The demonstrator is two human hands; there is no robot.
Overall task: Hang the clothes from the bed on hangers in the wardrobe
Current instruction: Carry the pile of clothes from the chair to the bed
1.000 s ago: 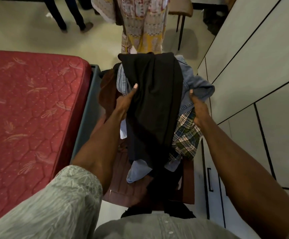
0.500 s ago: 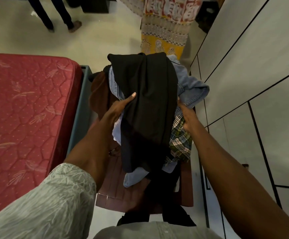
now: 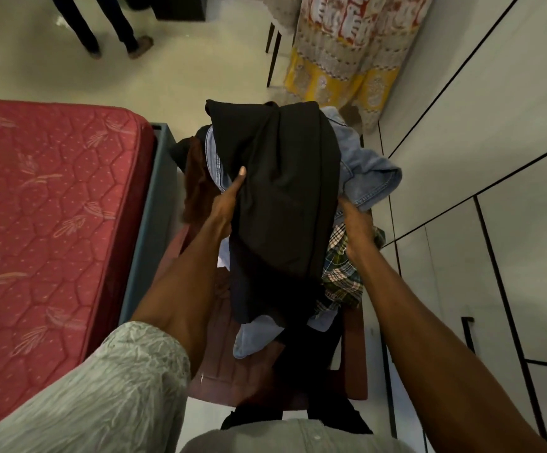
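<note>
A: Where's the pile?

B: Between both hands, held over a brown chair [image 3: 219, 364]. A black garment [image 3: 285, 204] lies draped on top, a denim piece [image 3: 366, 171] sticks out past the right hand, a plaid shirt [image 3: 344, 273] hangs under it, and something pale blue [image 3: 252, 338] droops from the bottom.

A: And the grip?

B: The left hand [image 3: 228, 204] clamps the pile's left side, thumb pressed onto the black cloth, fingers tucked beneath. The right hand [image 3: 355, 223] presses in from the other side; its fingers are buried in the fabric, so I can't tell whether they're curled or flat.

A: Wardrobe?

B: Just right of the right arm, its white doors [image 3: 481, 158] closed. The bed [image 3: 53, 204] is left of the left arm, bare mattress showing.

A: So how should this carry go?

B: I'd keep both hands squeezing inward and lift the dangling blue end, since it looks likeliest to slip or snag on the chair. Probably best to rest the bundle somewhere, free one hand for the door, then peel off the black one first, as it's on top.
</note>
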